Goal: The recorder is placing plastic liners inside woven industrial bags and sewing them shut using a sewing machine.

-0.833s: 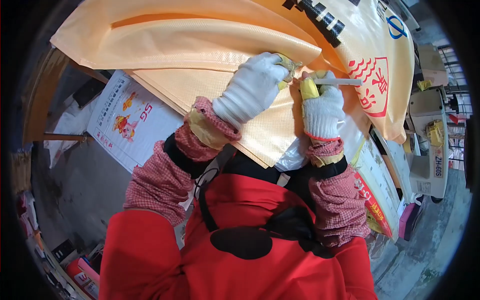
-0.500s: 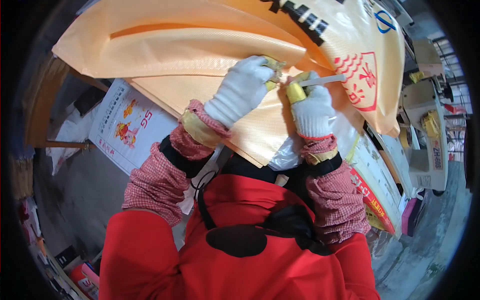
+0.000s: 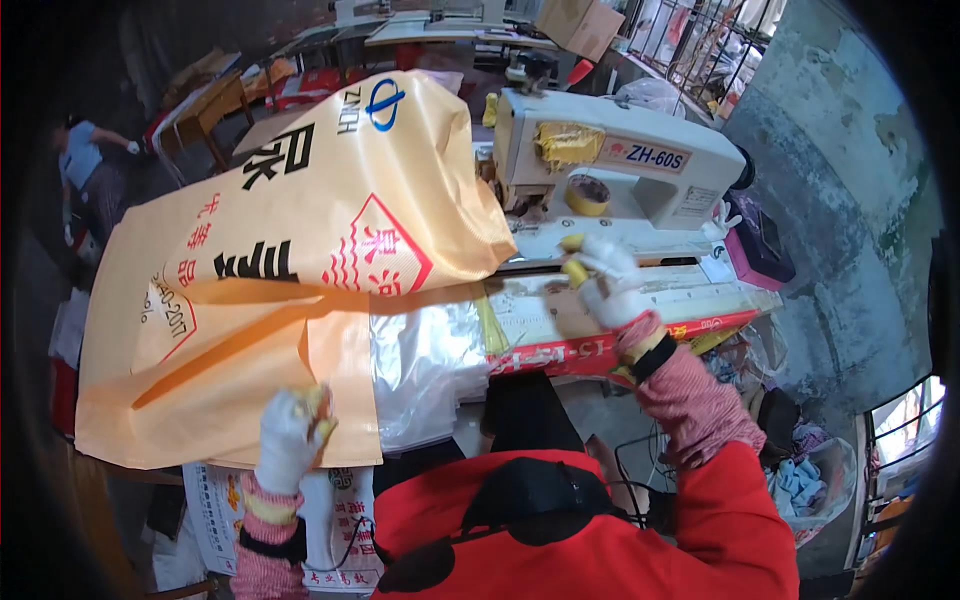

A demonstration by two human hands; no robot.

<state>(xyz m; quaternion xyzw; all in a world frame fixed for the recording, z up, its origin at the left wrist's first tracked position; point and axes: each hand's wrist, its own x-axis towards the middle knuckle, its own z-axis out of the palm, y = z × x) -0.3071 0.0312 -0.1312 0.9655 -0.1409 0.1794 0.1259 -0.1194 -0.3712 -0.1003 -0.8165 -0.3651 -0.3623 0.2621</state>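
A large orange-yellow woven bag with black, red and blue print lies across the bench and hangs toward me at the left. Its far right corner sits by the head of a white sewing machine. My left hand, in a white glove with yellow fingertips, is closed at the bag's near part, where a fold runs up from the fingers. My right hand, gloved alike, hovers over the pale machine bed with thumb and finger apart, nothing visible between them. Clear plastic liner sticks out of the bag's open side.
A roll of tape stands in the machine's arm opening. A purple box sits at the bench's right end. Below it is a clear bag of cloth scraps. Another person is at the far left. Printed sheets lie under my left arm.
My view has lifted and turned toward the machine. My hands, close together before, are now wide apart. The white strip at my right hand no longer shows. The bag lies flatter, farther left.
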